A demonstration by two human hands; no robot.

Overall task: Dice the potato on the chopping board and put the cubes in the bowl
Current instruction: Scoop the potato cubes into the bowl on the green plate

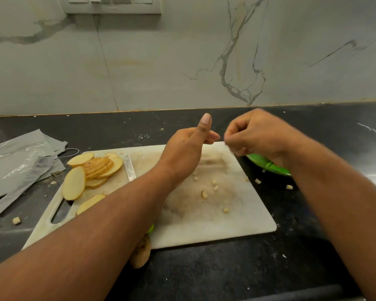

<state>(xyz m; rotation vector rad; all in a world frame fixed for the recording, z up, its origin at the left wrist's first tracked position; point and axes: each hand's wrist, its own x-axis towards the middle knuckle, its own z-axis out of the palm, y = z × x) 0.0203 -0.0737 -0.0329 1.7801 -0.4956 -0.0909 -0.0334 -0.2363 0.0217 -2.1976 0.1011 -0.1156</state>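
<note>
Where right hand [251,132] blurs: bowl [269,166] part-hidden.

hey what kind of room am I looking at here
Most likely a home kitchen. A white chopping board with potato slices lies on a dark stone counter, backed by a marble-look wall with a switch panel.

The right hand [254,133] is motion-blurred and hides most of the bowl [269,166].

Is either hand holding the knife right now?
No, the knife lies on the chopping board beside the potato slices, with both hands raised above the board.
</note>
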